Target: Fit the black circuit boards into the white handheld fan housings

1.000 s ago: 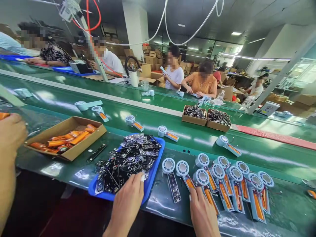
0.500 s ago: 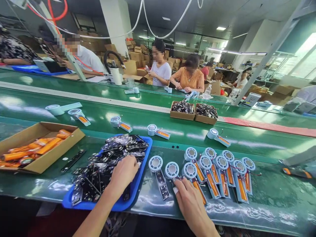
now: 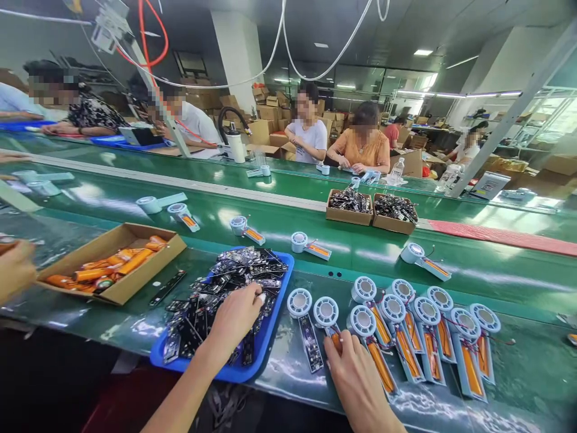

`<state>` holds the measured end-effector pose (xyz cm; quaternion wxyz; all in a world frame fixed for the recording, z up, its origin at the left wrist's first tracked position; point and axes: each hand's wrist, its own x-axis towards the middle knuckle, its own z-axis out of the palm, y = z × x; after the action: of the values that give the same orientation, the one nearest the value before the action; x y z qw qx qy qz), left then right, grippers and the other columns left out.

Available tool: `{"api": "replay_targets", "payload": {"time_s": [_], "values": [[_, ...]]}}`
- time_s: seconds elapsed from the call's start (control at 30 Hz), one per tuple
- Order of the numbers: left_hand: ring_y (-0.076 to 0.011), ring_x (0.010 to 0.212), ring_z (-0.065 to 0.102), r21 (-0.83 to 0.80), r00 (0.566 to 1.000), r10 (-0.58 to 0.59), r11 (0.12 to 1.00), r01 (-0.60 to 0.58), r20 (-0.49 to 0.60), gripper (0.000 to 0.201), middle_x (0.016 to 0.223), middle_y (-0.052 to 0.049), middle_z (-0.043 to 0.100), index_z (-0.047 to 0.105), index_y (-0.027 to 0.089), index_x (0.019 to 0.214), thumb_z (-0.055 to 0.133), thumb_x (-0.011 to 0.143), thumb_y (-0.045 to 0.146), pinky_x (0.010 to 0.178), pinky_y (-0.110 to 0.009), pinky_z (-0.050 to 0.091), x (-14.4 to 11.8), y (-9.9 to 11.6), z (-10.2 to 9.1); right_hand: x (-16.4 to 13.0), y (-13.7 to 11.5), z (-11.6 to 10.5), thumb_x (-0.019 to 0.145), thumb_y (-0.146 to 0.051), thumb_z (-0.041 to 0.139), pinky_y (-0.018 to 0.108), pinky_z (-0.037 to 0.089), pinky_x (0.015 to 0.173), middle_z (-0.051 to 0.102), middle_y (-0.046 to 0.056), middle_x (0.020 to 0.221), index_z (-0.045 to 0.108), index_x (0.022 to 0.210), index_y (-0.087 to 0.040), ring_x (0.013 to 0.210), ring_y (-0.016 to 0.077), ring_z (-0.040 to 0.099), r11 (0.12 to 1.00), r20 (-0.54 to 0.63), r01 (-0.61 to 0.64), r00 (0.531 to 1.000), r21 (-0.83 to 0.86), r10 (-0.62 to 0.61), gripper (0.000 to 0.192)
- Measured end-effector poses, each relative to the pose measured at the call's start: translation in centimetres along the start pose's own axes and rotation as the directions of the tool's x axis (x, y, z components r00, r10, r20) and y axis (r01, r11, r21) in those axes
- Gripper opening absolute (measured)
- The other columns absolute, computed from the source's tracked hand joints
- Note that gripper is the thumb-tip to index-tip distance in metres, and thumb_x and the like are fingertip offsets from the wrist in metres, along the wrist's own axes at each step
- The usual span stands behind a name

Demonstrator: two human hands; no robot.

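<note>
Left to right. Co-worker's hand (image 3: pixel 15 270) at the left edge, blurred; can't tell what's in it. Next, a cardboard box (image 3: pixel 146 275) on the worktop (image 3: pixel 527 343) with orange cells (image 3: pixel 135 261) inside, then one loose dark strip (image 3: pixel 167 287) beside it.

Left hand (image 3: pixel 238 310): forearm up from bottom centre, slanting right, back of hand up, fingers curled in over the blue tray (image 3: pixel 270 346) of circuit boards (image 3: pixel 243 264). White patch at the fingertips; can't tell if a board is pinched.

Just right of the tray: light-blue fan (image 3: pixel 299 302), circuit board along its handle. Next, second fan (image 3: pixel 326 311), face up, orange cell in its handle.

Right hand (image 3: pixel 356 367): forearm in from bottom right, angled up-left, knuckles up, fingers half bent, thumb and forefinger at that second fan's handle. Contact looks likely, grip can't be confirmed. More fans (image 3: pixel 426 311) clustered right of it, handles pointing down-right.

Text: dark print on the pale carton (image 3: pixel 490 184) far right and small white marks on the boards, all too small to read.
</note>
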<state>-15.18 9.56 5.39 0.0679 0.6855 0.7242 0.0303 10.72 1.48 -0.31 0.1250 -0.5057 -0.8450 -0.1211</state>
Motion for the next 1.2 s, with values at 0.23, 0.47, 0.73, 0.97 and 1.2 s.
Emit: {"api": "replay_targets", "payload": {"time_s": [0.23, 0.47, 0.73, 0.97, 1.2], "values": [[-0.03, 0.112, 0.061, -0.014, 0.968, 0.206, 0.978, -0.21, -0.146, 0.03, 0.108, -0.014, 0.07, 0.071, 0.019, 0.086, 0.046, 0.087, 0.002, 0.098, -0.04, 0.047, 2.3, 0.2, -0.3, -0.3, 1.1, 0.6, 0.08, 0.007, 0.05, 0.028, 0.053, 0.063, 0.064, 0.007, 0.094, 0.06, 0.091, -0.021, 0.077, 0.0213, 0.067, 0.978, -0.018, 0.0, 1.0, 0.207, 0.004, 0.032], [-0.0284, 0.108, 0.067, -0.277, 0.946, 0.093, 0.943, -0.184, -0.311, 0.031, 0.111, -0.013, 0.074, 0.07, 0.014, 0.107, 0.043, 0.093, 0.021, 0.1, -0.042, 0.051, 1.1, -1.9, -1.3, -1.1, 2.1, -0.8, 0.096, -0.011, 0.044, 0.025, 0.059, 0.074, 0.069, 0.007, 0.103, 0.064, 0.1, -0.024, 0.086, 0.0181, 0.072, 0.739, -0.059, -0.115, 0.977, 0.664, 0.206, 0.025], [-0.0144, 0.049, 0.062, -0.973, 0.96, -0.222, -0.188, 0.13, 0.171, 0.048, 0.065, 0.001, 0.07, 0.068, 0.019, 0.096, 0.084, 0.067, 0.054, 0.05, -0.025, 0.05, -7.9, 4.4, 2.8, -1.6, 1.2, -0.9, 0.094, -0.009, 0.048, 0.023, 0.059, 0.079, 0.079, 0.006, 0.103, 0.069, 0.104, -0.022, 0.091, 0.0176, 0.076, 0.638, -0.154, -0.065, 0.947, 0.767, 0.281, 0.027], [-0.0161, 0.059, 0.067, -0.945, 0.95, -0.15, -0.226, 0.238, 0.275, 0.081, 0.077, 0.0, 0.077, 0.052, 0.028, 0.138, 0.084, 0.069, 0.055, 0.064, -0.028, 0.054, -12.7, 8.7, 5.5, -1.2, 1.8, -1.9, 0.088, -0.02, 0.057, 0.02, 0.037, 0.047, 0.064, -0.001, 0.062, 0.075, 0.089, -0.019, 0.049, 0.0103, 0.048, 0.364, 0.254, -0.389, 0.895, 0.846, 0.366, 0.018], [-0.0207, 0.086, 0.075, -0.975, 0.983, -0.081, 0.133, 0.177, 0.167, 0.061, 0.089, -0.004, 0.077, 0.05, 0.022, 0.142, 0.061, 0.087, 0.044, 0.083, -0.03, 0.056, -13.4, 11.7, 8.7, -0.7, 2.2, -1.9, 0.087, -0.025, 0.059, 0.021, 0.03, 0.048, 0.053, -0.004, 0.058, 0.072, 0.092, -0.016, 0.051, 0.01, 0.043, 0.123, 0.448, -0.505, 0.835, 0.854, 0.319, 0.016]]}}
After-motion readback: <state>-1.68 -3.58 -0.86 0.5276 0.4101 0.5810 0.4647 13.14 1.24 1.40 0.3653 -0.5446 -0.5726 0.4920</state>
